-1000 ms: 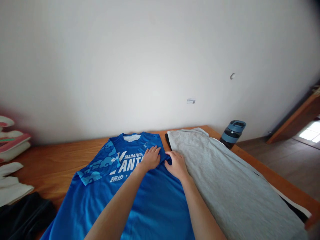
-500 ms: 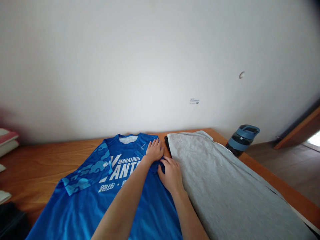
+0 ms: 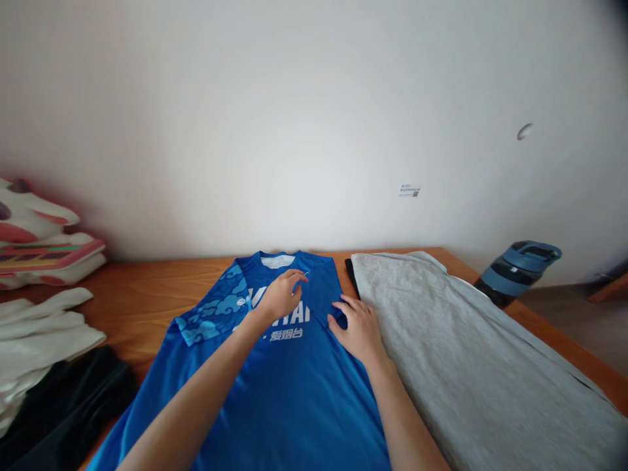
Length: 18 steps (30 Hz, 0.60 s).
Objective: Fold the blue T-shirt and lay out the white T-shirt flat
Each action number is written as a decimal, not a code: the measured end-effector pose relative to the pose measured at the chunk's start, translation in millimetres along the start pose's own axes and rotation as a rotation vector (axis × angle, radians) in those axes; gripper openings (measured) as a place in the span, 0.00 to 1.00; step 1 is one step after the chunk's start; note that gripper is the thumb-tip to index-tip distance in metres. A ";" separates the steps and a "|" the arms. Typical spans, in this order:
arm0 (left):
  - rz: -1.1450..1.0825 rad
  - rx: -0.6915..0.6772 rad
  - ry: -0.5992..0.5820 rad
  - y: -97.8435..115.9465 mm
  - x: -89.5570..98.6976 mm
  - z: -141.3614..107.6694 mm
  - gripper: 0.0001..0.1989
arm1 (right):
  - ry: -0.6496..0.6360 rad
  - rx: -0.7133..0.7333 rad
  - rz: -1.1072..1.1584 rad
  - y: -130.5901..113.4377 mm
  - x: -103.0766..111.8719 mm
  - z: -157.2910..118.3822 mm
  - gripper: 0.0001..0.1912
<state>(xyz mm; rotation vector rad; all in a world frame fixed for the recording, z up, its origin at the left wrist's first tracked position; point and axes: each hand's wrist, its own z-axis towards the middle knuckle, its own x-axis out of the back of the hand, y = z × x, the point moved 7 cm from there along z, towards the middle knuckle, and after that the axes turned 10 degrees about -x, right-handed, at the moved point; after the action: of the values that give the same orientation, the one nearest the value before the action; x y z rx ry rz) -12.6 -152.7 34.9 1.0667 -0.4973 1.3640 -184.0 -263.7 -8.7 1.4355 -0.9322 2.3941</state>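
Note:
A blue T-shirt (image 3: pixel 304 392) with white lettering lies spread out, its collar towards the wall. Its cloud-patterned left sleeve (image 3: pixel 216 307) is laid down over the front. On the right shoulder side the fabric looks plain blue, and I cannot make out how that sleeve lies. My left hand (image 3: pixel 280 294) is over the chest lettering with thumb and fingers apart, holding nothing. At the shirt's right edge is my right hand (image 3: pixel 360 328), fingers curved and spread; its fingertips are at the fabric.
Grey cloth (image 3: pixel 441 340) lies along the right, with a blue and black bottle (image 3: pixel 515 271) behind it. White cloth (image 3: pixel 44 327), black cloth (image 3: pixel 73 399) and a colourful plush-looking thing (image 3: pixel 49 242) are on the left. Behind the wooden surface (image 3: pixel 147 281) rises a white wall (image 3: pixel 245 131).
My left hand has moved left from the right shoulder to over the chest lettering. My right hand remains by the shirt's right edge. The view has turned left, showing more cloth there.

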 end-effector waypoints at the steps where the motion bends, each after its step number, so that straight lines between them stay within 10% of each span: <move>1: 0.020 0.011 -0.013 -9.2 17.3 -20.0 0.17 | 0.001 0.000 -0.011 -2.0 0.4 -0.2 0.15; 6: 0.104 0.126 -0.062 -64.6 78.0 -131.3 0.20 | 0.017 0.041 -0.065 -28.5 -0.4 -4.4 0.17; 10: 0.276 0.204 -0.057 -94.2 81.6 -193.0 0.24 | -0.102 0.108 -0.102 -49.0 -17.8 -14.4 0.27; 18: 0.262 0.229 0.055 -86.1 91.2 -195.6 0.22 | -0.191 0.047 -0.121 -40.4 -35.6 -21.4 0.32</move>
<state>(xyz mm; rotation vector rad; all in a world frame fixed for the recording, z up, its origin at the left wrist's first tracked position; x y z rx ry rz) 31.3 70.8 -10.9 1.1751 -0.4601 1.7086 -162.5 -213.9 -29.2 1.7108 -0.8077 2.2372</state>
